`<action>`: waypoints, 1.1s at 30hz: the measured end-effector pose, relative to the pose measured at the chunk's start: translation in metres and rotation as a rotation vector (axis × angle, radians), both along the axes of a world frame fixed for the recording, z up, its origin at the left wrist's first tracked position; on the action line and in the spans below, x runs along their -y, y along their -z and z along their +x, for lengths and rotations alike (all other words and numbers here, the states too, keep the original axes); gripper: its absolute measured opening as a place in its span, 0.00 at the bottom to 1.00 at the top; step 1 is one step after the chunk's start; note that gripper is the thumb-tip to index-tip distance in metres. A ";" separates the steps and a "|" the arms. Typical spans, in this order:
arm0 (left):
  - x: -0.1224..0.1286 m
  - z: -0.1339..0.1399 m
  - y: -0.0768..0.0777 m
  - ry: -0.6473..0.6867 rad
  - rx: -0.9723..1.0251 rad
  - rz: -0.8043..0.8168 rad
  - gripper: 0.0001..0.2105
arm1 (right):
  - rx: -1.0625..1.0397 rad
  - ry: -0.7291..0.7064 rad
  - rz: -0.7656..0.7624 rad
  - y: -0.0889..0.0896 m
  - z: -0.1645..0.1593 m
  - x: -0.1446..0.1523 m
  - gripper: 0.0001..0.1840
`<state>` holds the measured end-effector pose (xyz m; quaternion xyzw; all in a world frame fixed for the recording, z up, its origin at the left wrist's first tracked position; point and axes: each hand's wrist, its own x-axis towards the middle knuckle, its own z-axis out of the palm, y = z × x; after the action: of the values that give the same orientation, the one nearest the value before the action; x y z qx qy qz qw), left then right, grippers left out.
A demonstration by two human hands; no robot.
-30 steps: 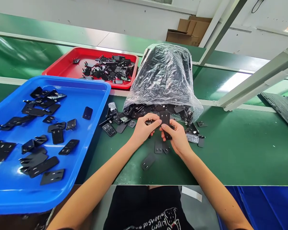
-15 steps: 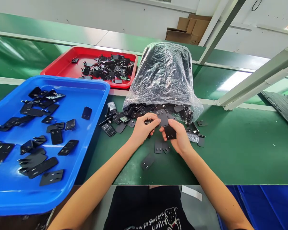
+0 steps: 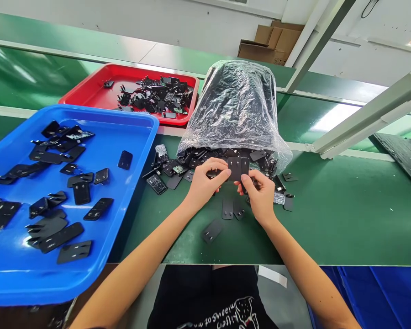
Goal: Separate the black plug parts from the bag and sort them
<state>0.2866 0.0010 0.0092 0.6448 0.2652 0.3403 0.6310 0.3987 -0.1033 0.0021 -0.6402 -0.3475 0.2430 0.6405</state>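
My left hand (image 3: 210, 180) pinches the left edge of a small black plastic plate (image 3: 234, 168) with metal prongs. Against it on the right stands another black plate (image 3: 245, 166), pinched between thumb and fingers of my right hand (image 3: 257, 189). The two plates overlap or touch edge to edge; I cannot tell which. Something dark shows partly inside my left fingers. Below my hands, a few similar pronged plates (image 3: 212, 230) lie on the green table (image 3: 329, 219). Behind them a clear plastic bag (image 3: 238, 100) spills many black parts (image 3: 171, 169) onto the table.
A blue tray (image 3: 137, 132) with scattered black pieces stands on the left, overlapping the table edge. Behind it is a red tray (image 3: 92, 82) holding a heap of parts. A metal post (image 3: 366, 109) rises at right, and a cardboard box (image 3: 270, 43) sits at the back.
My right hand has turned, bringing its plate up from a lower, tilted position to stand beside the plate in my left hand. The left hand has barely moved.
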 end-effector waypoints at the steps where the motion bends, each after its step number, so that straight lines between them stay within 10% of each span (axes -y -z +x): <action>1: 0.001 0.000 -0.001 0.000 0.004 0.000 0.09 | 0.020 0.012 -0.008 0.000 -0.001 0.000 0.12; 17: 0.002 0.002 0.000 0.186 -0.071 -0.256 0.13 | -0.043 0.112 -0.006 0.003 -0.002 0.000 0.13; 25: -0.027 -0.015 -0.006 -0.510 0.298 -0.198 0.17 | -0.193 0.185 0.066 0.009 0.002 0.000 0.14; 33: -0.021 -0.009 -0.002 -0.532 0.265 -0.175 0.14 | -0.178 0.143 0.037 0.011 0.001 0.002 0.16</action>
<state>0.2775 0.0217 0.0116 0.4457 0.3684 0.5506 0.6020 0.3999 -0.1050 -0.0085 -0.6271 -0.2470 0.2462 0.6965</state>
